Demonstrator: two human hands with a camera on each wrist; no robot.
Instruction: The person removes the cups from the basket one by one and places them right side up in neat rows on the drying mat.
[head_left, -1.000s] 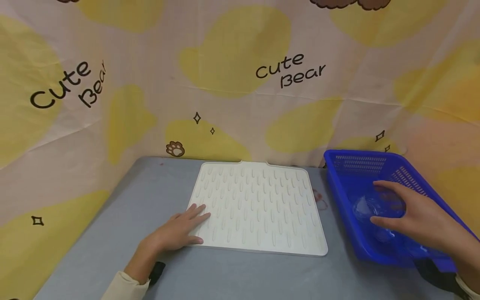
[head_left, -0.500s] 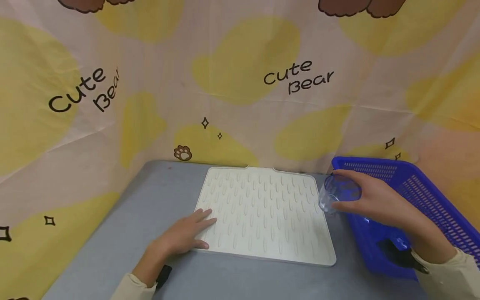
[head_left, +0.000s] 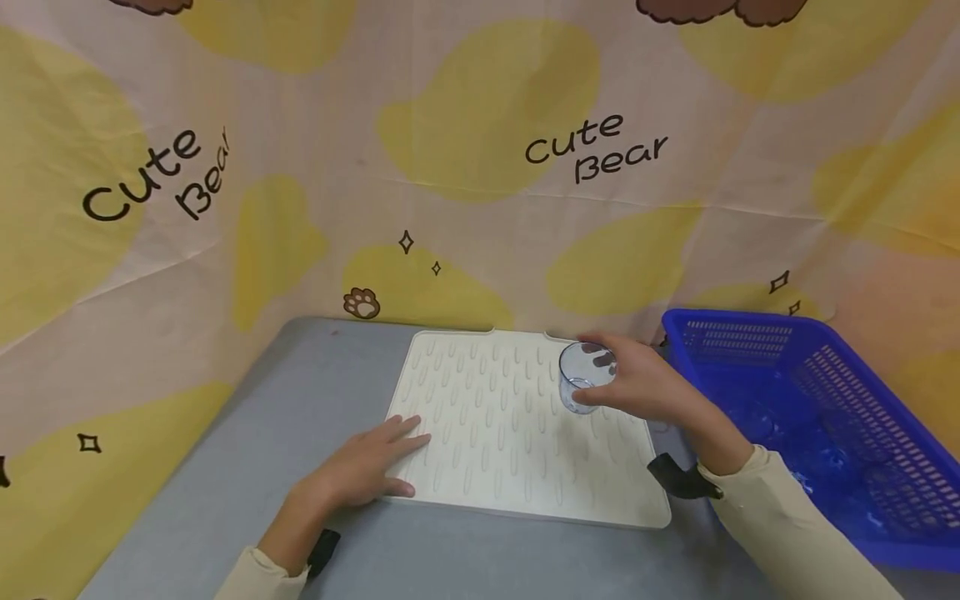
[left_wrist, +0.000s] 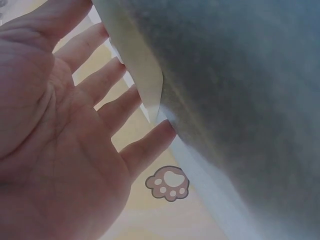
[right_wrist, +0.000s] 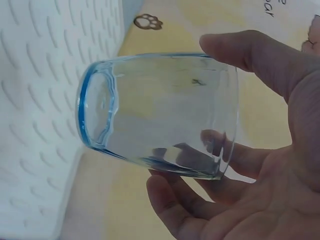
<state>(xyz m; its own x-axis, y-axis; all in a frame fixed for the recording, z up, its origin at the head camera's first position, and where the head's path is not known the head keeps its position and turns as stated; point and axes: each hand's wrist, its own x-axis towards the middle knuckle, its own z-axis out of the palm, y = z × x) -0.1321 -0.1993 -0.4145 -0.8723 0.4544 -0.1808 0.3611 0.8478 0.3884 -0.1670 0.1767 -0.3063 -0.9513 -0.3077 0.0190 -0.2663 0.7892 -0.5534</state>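
My right hand point(head_left: 637, 379) grips a clear glass tumbler point(head_left: 577, 387) by its sides near the rim, thumb on one side and fingers on the other. In the right wrist view the tumbler point(right_wrist: 160, 115) shows a bluish base turned toward the ridged white mat point(right_wrist: 30, 110), close over it. The white mat point(head_left: 495, 442) lies flat on the grey table, the tumbler over its right back part. My left hand point(head_left: 367, 462) rests with spread fingers on the mat's left front edge. The left wrist view shows this hand's palm point(left_wrist: 60, 135) and extended fingers at the edge.
A blue plastic basket point(head_left: 750, 321) with slotted walls stands right of the mat, with several clear glasses point(head_left: 825, 458) inside. Behind the grey table point(head_left: 330, 400) hangs a patterned cloth point(head_left: 480, 108). My right forearm reaches across the basket's near left side.
My right hand has reached into the basket, taken hold of the tumbler, and carried it left over the mat. My left hand keeps its place on the mat's edge.
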